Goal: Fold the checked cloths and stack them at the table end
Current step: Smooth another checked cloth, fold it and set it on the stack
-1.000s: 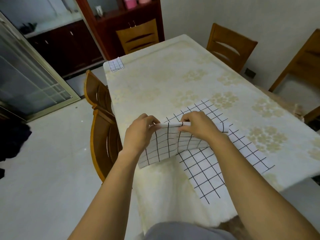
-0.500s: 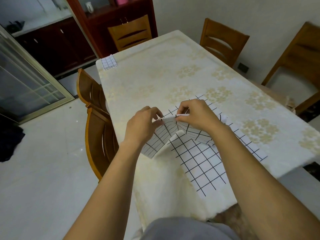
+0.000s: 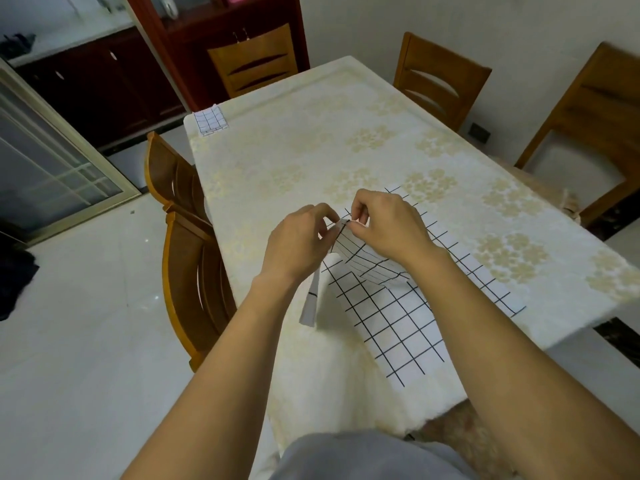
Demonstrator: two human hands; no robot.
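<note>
Dining table | checked cloth at near edge, overhanging | left hand and right hand pinch its lifted corners together | match edges squarely before creasing | folded cloth at far-left corner

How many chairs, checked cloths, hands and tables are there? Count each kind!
Chairs: 5
Checked cloths: 3, namely the held cloth, the flat cloth and the folded cloth (maybe a stack, cannot tell)
Hands: 2, left hand and right hand
Table: 1
Total: 11
</note>
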